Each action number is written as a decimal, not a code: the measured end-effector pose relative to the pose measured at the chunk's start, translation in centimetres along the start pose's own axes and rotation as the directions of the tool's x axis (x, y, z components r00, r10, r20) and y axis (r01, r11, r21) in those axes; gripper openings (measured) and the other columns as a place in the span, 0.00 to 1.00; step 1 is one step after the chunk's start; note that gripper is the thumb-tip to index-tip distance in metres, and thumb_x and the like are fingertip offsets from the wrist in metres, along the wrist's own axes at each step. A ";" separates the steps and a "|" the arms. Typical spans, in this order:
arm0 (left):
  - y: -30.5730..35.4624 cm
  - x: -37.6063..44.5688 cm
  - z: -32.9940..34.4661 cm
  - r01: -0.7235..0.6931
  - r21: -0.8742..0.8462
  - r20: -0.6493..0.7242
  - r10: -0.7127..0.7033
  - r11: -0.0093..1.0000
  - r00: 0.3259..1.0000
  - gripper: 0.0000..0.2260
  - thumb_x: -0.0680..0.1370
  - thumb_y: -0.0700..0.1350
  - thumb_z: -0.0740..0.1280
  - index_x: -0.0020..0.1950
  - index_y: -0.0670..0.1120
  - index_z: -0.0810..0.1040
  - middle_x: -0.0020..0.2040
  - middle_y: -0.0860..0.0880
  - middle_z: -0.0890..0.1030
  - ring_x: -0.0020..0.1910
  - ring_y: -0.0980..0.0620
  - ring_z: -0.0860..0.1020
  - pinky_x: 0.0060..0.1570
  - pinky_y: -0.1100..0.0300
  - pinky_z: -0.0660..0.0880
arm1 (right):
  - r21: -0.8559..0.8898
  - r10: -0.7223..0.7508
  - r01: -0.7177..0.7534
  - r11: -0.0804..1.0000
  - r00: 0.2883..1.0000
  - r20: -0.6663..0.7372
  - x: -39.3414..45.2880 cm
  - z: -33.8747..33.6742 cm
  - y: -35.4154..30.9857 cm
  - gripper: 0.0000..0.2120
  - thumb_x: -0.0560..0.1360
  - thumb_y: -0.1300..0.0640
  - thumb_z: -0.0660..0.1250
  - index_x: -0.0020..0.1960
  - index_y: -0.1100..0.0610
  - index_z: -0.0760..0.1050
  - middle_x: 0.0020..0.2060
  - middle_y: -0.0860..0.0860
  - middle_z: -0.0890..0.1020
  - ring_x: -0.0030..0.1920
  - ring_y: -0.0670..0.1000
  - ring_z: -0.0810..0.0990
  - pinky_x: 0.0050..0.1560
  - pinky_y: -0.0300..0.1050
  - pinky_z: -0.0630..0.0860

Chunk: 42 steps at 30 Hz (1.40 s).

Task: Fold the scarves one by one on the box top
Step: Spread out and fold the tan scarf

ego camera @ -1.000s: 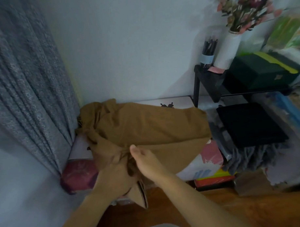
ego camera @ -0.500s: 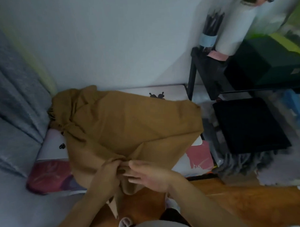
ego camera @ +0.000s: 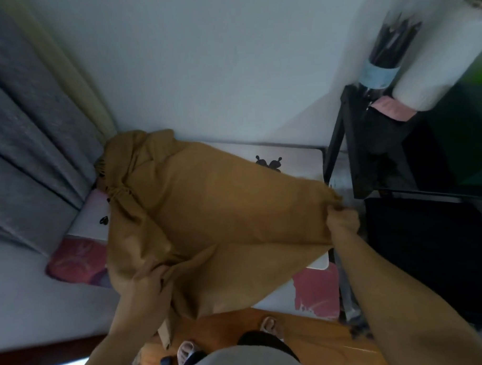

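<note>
While Spread On Box: 2 Hands Gripping Scarf

Mustard-brown fabric scarf (ego camera: 222,218) lies draped over white printed box top (ego camera: 299,159). Left hand (ego camera: 150,283) clenches bunched edge at box's near side. Right hand (ego camera: 342,219) pinches corner by box's right edge.

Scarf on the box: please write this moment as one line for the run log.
step: spreading | scarf: brown, draped over box top | left hand: grips near edge | right hand: grips right corner | fold: not yet made

A grey curtain (ego camera: 28,140) hangs at left; a black shelf (ego camera: 369,139) carries a pencil holder (ego camera: 385,54) at right.
</note>
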State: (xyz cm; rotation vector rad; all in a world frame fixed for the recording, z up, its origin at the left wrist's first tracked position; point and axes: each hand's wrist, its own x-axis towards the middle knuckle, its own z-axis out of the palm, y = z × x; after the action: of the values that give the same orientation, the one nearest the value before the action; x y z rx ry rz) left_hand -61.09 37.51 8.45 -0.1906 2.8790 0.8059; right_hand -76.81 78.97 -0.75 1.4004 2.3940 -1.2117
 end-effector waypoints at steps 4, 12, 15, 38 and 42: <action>0.1 -0.5 -0.1 -0.033 0.000 -0.028 0.033 0.999 0.999 0.12 0.80 0.42 0.62 0.55 0.57 0.79 0.56 0.54 0.77 0.48 0.55 0.79 0.47 0.59 0.76 | 0.214 -0.273 0.272 0.938 0.962 -0.024 -4.1 0.3 -2.9 0.06 0.80 0.56 0.66 0.50 0.58 0.79 0.49 0.57 0.81 0.50 0.57 0.81 0.55 0.55 0.79; 2.1 -0.5 0.4 -0.113 0.019 -0.030 0.114 0.993 0.993 0.23 0.79 0.45 0.60 0.75 0.53 0.70 0.71 0.52 0.75 0.69 0.54 0.73 0.71 0.61 0.68 | 0.292 -0.829 0.795 0.532 0.419 0.370 -21.9 5.2 -1.6 0.09 0.79 0.57 0.68 0.58 0.55 0.82 0.46 0.41 0.75 0.46 0.37 0.75 0.46 0.28 0.72; 2.3 0.2 -0.1 -0.186 0.007 -0.089 0.186 0.982 0.978 0.22 0.78 0.43 0.60 0.73 0.49 0.74 0.68 0.51 0.77 0.67 0.55 0.75 0.70 0.70 0.64 | 0.381 -0.865 0.794 0.473 0.336 0.373 -24.4 6.3 -2.1 0.11 0.80 0.57 0.67 0.61 0.54 0.81 0.46 0.45 0.76 0.47 0.41 0.77 0.48 0.32 0.75; 2.1 2.1 -2.8 -0.136 0.118 -0.042 0.141 0.984 0.989 0.13 0.79 0.46 0.59 0.57 0.50 0.81 0.55 0.51 0.82 0.52 0.49 0.81 0.50 0.54 0.76 | 0.116 -0.888 0.984 0.137 0.070 0.455 -25.4 5.6 -2.9 0.23 0.79 0.63 0.62 0.72 0.49 0.73 0.45 0.47 0.65 0.46 0.47 0.67 0.43 0.39 0.67; 1.6 2.9 -3.8 -0.271 0.101 0.248 0.240 0.957 0.939 0.08 0.82 0.43 0.63 0.55 0.50 0.81 0.54 0.54 0.80 0.53 0.54 0.78 0.54 0.55 0.75 | 0.027 -0.889 0.995 0.097 0.075 0.451 -24.5 5.6 -2.6 0.21 0.78 0.64 0.66 0.70 0.51 0.75 0.49 0.48 0.70 0.46 0.46 0.69 0.44 0.40 0.76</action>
State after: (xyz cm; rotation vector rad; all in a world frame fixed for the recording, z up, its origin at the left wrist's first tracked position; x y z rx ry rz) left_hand -64.64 36.62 11.92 0.2832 2.7504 0.6203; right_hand -66.44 57.75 8.28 -0.8431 2.9049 -0.9257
